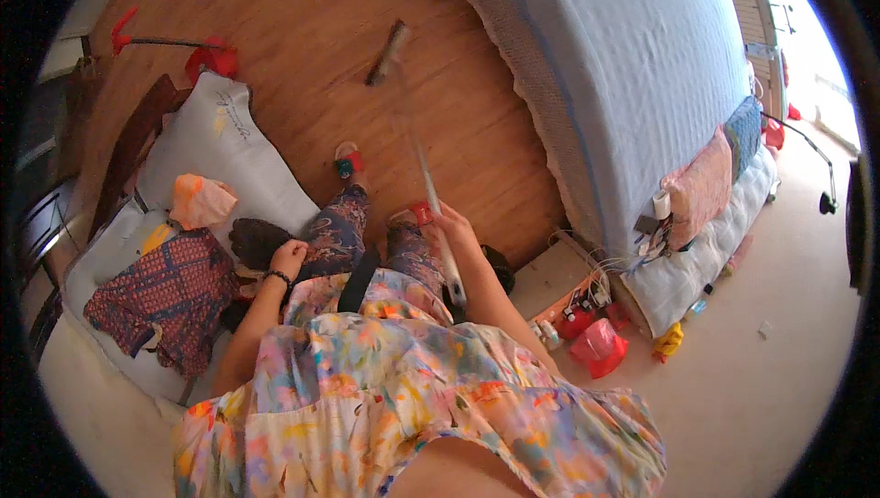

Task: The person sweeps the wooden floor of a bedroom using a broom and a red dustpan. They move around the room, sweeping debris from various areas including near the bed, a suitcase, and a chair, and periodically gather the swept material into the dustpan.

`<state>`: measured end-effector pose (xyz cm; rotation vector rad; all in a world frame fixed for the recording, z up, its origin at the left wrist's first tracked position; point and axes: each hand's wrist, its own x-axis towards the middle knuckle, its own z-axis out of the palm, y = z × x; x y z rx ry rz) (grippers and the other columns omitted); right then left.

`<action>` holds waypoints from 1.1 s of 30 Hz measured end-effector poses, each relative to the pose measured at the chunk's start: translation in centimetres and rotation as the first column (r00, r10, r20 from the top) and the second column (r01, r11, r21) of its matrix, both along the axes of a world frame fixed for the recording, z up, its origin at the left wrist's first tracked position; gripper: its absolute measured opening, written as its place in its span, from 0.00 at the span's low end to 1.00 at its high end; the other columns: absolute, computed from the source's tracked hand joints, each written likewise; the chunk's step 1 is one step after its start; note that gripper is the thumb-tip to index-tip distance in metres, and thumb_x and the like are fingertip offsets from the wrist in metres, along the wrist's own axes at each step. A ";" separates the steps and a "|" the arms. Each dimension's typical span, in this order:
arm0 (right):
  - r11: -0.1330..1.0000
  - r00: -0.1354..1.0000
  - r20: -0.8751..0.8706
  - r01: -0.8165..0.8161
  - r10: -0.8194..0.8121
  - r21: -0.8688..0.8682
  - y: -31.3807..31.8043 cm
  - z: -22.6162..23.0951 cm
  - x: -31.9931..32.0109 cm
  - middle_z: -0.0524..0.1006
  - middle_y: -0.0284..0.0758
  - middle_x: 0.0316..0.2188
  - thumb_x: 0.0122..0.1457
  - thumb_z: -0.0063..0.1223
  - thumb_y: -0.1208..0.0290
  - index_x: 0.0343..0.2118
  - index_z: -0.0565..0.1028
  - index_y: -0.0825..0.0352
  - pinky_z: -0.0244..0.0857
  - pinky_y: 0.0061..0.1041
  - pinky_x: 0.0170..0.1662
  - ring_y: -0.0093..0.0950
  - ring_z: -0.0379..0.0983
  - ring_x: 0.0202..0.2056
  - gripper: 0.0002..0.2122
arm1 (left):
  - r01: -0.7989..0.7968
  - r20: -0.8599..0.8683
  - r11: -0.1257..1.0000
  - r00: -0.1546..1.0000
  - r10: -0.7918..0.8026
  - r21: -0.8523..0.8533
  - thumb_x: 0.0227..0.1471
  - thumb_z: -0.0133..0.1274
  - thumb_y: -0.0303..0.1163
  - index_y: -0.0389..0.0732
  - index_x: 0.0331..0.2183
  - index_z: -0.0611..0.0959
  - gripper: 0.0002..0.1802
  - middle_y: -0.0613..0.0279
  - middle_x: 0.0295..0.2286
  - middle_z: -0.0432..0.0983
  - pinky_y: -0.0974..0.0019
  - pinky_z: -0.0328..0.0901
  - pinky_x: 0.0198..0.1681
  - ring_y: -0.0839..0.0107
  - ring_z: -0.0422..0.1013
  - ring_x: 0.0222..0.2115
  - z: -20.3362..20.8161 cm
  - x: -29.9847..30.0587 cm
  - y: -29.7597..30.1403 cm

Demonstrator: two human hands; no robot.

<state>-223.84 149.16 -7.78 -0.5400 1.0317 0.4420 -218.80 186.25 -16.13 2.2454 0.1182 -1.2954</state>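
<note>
My right hand [449, 227] is wrapped around the pale long handle of a broom [388, 53], seemingly a push type with a narrow dark-and-light head. The head rests on the wooden floor ahead of me, and the handle is partly smeared by motion. By my left thigh, my left hand [290, 260] is closed, with a dark bracelet at the wrist. Whether it grips anything is hidden. Beside it is a dark, rounded, fuzzy thing [258, 243] whose kind I cannot make out.
A bed [632, 49] with a pale blue cover stands at the right. On the left, a seat bears a patterned garment [170, 301], a peach cloth [202, 202] and a white cushion [215, 149]. Behind it is a red dustpan [213, 60]. Cables and a red bag [599, 348] lie right.
</note>
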 end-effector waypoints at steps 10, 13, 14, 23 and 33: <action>0.955 0.866 -0.402 0.271 -0.297 -0.122 -4.1 -3.6 -10.1 0.60 0.30 0.11 0.56 0.33 0.65 0.21 0.60 0.62 0.50 0.24 0.12 0.25 0.54 0.10 0.10 | -0.104 -0.054 0.995 0.993 0.104 -0.009 0.46 0.45 0.40 0.41 0.30 0.77 0.14 0.55 0.28 0.73 0.65 0.63 0.34 0.62 0.69 0.30 -3.2 1.8 3.0; 0.998 0.937 -0.346 0.060 -0.056 -0.001 3.0 -7.1 -1.0 0.62 0.32 0.14 0.54 0.34 0.67 0.21 0.62 0.63 0.55 0.23 0.16 0.26 0.59 0.14 0.08 | -0.159 -0.044 0.987 0.986 0.159 0.016 0.46 0.46 0.38 0.40 0.31 0.77 0.13 0.54 0.28 0.73 0.65 0.63 0.34 0.62 0.69 0.30 -2.2 2.6 3.1; 0.997 0.938 -0.345 0.047 -0.025 0.055 7.0 -8.2 2.2 0.68 0.31 0.16 0.50 0.42 0.69 0.21 0.69 0.65 0.60 0.25 0.20 0.26 0.65 0.17 0.07 | -0.170 -0.023 0.985 0.985 0.170 0.000 0.46 0.46 0.38 0.40 0.31 0.77 0.13 0.54 0.28 0.73 0.65 0.63 0.34 0.62 0.69 0.30 -2.3 2.2 4.0; 0.964 0.976 -0.033 -0.207 0.216 0.168 12.5 -5.1 22.1 0.62 0.29 0.13 0.50 0.42 0.69 0.25 0.64 0.62 0.52 0.18 0.14 0.21 0.56 0.12 0.03 | -0.095 0.002 0.994 0.995 0.095 -0.046 0.46 0.43 0.41 0.41 0.31 0.77 0.16 0.53 0.30 0.72 0.63 0.63 0.37 0.59 0.68 0.32 -3.0 0.5 5.6; 0.906 0.957 -0.193 -0.272 0.218 -0.325 -6.5 0.0 10.3 0.62 0.29 0.13 0.50 0.40 0.75 0.31 0.68 0.67 0.51 0.20 0.13 0.21 0.58 0.12 0.06 | -0.371 -0.062 0.928 0.928 0.368 -0.038 0.47 0.44 0.40 0.39 0.30 0.77 0.15 0.55 0.28 0.73 0.63 0.63 0.35 0.60 0.69 0.30 -3.4 1.8 4.9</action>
